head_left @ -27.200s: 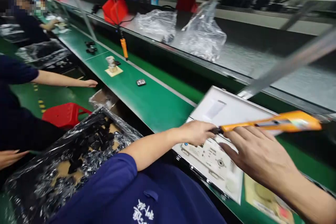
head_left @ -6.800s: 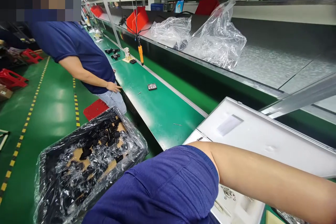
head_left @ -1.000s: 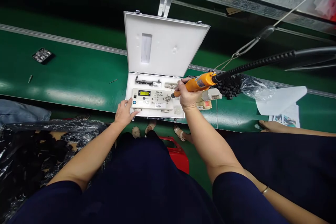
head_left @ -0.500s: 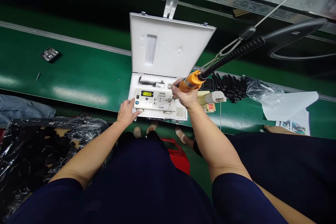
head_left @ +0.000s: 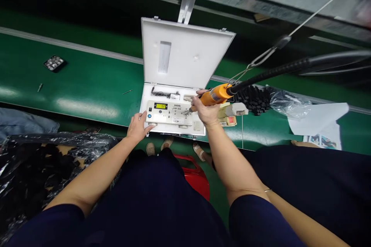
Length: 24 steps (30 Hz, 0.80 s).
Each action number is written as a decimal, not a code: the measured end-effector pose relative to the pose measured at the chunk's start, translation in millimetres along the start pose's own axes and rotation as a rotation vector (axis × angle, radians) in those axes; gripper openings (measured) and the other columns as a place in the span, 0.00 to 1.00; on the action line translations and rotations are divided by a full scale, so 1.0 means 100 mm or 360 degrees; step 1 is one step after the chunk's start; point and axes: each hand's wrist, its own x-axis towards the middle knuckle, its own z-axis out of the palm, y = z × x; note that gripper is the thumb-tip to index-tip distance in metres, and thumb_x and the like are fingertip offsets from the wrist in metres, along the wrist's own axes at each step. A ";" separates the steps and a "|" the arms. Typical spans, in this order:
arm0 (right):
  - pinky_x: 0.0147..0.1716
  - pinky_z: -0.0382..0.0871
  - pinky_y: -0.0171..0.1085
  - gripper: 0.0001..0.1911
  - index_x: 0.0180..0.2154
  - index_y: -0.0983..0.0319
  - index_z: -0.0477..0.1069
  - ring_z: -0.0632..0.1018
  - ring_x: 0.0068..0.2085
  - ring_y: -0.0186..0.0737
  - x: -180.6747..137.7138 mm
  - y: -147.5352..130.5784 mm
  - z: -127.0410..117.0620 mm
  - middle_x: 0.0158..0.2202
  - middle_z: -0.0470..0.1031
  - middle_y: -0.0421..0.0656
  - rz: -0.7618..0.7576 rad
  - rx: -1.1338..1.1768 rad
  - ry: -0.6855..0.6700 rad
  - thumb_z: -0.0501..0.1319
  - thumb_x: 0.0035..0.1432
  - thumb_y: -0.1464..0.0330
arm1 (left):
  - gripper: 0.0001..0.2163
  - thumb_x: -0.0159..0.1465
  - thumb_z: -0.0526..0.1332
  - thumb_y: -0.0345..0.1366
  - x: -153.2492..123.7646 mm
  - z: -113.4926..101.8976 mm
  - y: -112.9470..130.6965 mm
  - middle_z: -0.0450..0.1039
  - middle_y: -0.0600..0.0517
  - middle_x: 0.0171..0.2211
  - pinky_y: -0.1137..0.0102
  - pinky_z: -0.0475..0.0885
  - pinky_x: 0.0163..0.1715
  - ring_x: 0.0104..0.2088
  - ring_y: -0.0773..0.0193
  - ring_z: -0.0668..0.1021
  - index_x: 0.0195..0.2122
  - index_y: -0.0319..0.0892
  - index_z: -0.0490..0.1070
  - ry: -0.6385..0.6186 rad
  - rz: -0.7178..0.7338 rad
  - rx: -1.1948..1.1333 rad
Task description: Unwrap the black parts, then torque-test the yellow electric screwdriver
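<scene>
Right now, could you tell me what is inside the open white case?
The case holds a cream tester with a lit display, and a black cable behind it. The right hand and orange screwdriver cover its right end; anything beneath the tester is hidden.

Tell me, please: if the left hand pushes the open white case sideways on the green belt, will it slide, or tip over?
The white case probably slides: its base lies flat on the green belt. The upright lid might wobble. Its near edge overhangs slightly where the left hand steadies it.
</scene>
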 end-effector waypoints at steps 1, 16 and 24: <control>0.24 0.70 0.38 0.25 0.40 0.57 0.68 0.71 0.24 0.35 0.01 0.02 0.00 0.23 0.68 0.36 -0.0022 0.0030 -0.0002 0.69 0.49 0.48 | 0.35 0.64 0.62 0.51 0.00 0.00 0.00 0.61 0.39 0.56 0.55 0.68 0.57 0.54 0.45 0.68 0.67 0.40 0.57 0.0001 -0.0003 0.0000; 0.33 0.71 0.43 0.39 0.53 0.56 0.70 0.71 0.32 0.41 -0.05 0.14 -0.09 0.32 0.69 0.43 -0.0191 0.0539 -0.0156 0.57 0.50 0.35 | 0.35 0.62 0.64 0.50 0.02 0.03 0.00 0.61 0.41 0.55 0.56 0.69 0.57 0.55 0.47 0.69 0.67 0.43 0.56 0.0012 -0.0025 0.0009; 0.33 0.70 0.43 0.38 0.51 0.55 0.69 0.70 0.32 0.41 -0.06 0.22 -0.05 0.32 0.66 0.42 -0.0192 0.0499 0.0020 0.56 0.49 0.36 | 0.35 0.62 0.64 0.50 0.02 0.01 0.02 0.61 0.40 0.55 0.55 0.70 0.56 0.55 0.46 0.68 0.67 0.43 0.56 -0.0016 -0.0056 -0.0002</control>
